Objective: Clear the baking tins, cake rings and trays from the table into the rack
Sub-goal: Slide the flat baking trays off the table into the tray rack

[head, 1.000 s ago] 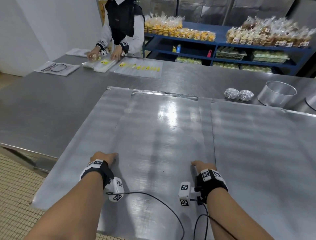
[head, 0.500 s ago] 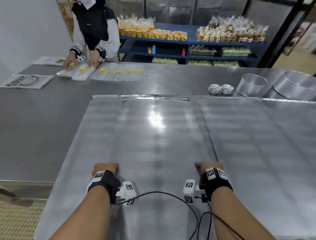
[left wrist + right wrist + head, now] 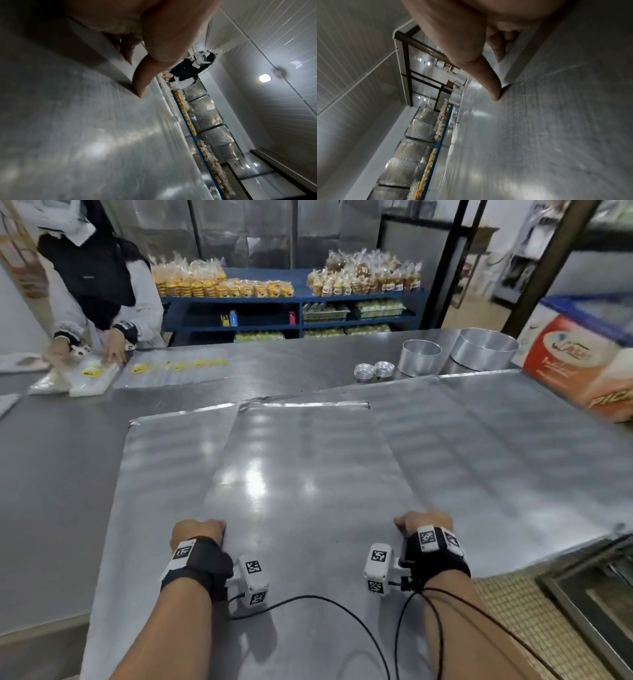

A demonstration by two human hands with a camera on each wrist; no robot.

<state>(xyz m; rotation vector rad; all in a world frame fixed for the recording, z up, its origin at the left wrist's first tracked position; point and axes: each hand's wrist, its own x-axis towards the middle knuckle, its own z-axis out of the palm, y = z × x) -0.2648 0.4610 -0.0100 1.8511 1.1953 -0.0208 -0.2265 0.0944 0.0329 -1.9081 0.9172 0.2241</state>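
Both hands grasp the near end of one flat metal tray (image 3: 308,474) that lies on top of other trays on the bench (image 3: 51,491); the left hand (image 3: 197,534) sits at lower left of the head view, the right hand (image 3: 424,522) at lower right, level with each other; in each wrist view the thumb lies on the tray's upper face while the fingers (image 3: 127,44) curl under its edge, so both hands are clenched on the tray, not released. The tray's long axis runs straight away from the hands, toward the upper centre of the frame, its far edge ending short of the small tins (image 3: 373,370) and the two cake rings (image 3: 459,352) at upper right; neither hand is nearer, the grip being even across the short side. I judge the step to be a lift of this tray toward a rack, which I cannot pick out with certainty. A second person (image 3: 96,285) works at upper left, well apart.
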